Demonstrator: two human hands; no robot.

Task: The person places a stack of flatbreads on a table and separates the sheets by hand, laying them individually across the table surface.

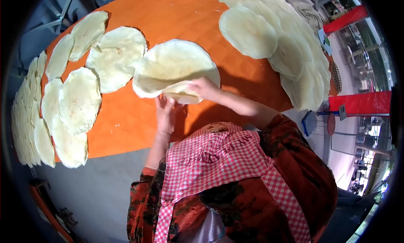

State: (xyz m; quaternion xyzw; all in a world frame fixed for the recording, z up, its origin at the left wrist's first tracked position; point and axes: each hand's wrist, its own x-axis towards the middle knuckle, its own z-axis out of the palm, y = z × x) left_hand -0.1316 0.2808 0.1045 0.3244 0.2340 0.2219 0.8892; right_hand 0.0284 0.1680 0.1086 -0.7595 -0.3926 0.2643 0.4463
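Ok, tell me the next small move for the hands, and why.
I'd probably have the right hand ease the near edge of the middle flatbread a little farther over: that edge looks turned up, the right hand is at the fold, and the left hand is at the same edge, placed to steady it.

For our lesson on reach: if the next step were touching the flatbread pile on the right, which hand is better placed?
Probably the right hand: it is nearer that pile, while the left hand is farther left. Both are at the near edge of the middle flatbread.
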